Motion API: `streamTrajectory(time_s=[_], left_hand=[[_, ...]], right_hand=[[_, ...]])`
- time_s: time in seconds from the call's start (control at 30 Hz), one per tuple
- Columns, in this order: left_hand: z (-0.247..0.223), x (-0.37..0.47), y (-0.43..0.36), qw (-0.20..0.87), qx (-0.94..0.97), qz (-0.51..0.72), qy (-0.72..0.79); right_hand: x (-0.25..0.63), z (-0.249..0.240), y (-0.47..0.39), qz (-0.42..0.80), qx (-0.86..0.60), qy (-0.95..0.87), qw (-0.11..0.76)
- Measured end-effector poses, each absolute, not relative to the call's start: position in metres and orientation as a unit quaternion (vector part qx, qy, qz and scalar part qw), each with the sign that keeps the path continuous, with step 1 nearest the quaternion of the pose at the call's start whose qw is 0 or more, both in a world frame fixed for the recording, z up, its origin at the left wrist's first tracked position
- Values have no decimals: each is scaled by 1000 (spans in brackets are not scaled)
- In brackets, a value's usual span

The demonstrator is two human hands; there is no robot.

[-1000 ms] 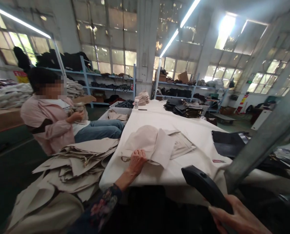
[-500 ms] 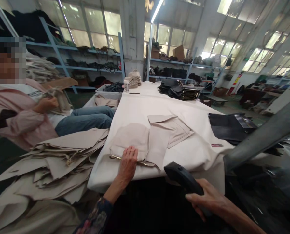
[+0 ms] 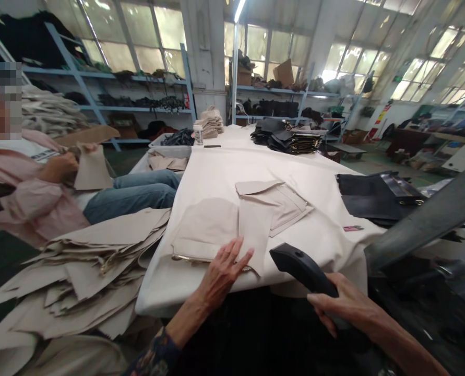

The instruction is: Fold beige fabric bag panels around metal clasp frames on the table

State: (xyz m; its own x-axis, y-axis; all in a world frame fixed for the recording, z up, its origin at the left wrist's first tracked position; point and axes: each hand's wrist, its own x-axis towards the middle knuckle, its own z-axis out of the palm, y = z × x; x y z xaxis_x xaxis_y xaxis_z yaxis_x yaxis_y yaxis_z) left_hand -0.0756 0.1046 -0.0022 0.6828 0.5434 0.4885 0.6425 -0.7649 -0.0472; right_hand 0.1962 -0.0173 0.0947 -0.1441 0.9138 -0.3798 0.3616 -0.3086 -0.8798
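My left hand (image 3: 223,267) lies with fingers spread on a beige fabric piece (image 3: 204,224), over its brass zipper (image 3: 185,258) along the near edge. It also touches a beige strip (image 3: 253,235) beside that piece. Another beige piece (image 3: 289,209) with a zipper lies partly under the strip, farther back. My right hand (image 3: 336,305) grips the handle of a black handheld tool with a wide angled head (image 3: 300,265); its exact kind I cannot make out. The tool's head is just right of the strip, apart from it. All pieces lie on a white-covered table (image 3: 216,169).
To the left, a heap of beige pieces (image 3: 99,250) stands against the table; behind it a seated person (image 3: 28,183) holds beige fabric. Black pieces are stacked at the back (image 3: 285,138) and right (image 3: 377,196). A grey metal post (image 3: 431,214) slants past the right edge.
My left hand has slid right along the zipper edge, its fingers spreading toward the strip. The black tool has moved slightly up and right. The seated person's fabric now hangs more open.
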Motion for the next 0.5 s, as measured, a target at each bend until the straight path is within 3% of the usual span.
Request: streamTrajectory(time_s=[0.13,0.33,0.5], left_hand=[[22,-58,121,-175,-905,-202,-330],[56,-57,156,-364,-821,-284,-337],[50,-57,157,-550,-702,-318,-321]], right_hand=[[204,95,-32,542,-613,-508,268],[207,98,-36,530,-600,-528,283],[194,105,-22,532,-586,-532,300]])
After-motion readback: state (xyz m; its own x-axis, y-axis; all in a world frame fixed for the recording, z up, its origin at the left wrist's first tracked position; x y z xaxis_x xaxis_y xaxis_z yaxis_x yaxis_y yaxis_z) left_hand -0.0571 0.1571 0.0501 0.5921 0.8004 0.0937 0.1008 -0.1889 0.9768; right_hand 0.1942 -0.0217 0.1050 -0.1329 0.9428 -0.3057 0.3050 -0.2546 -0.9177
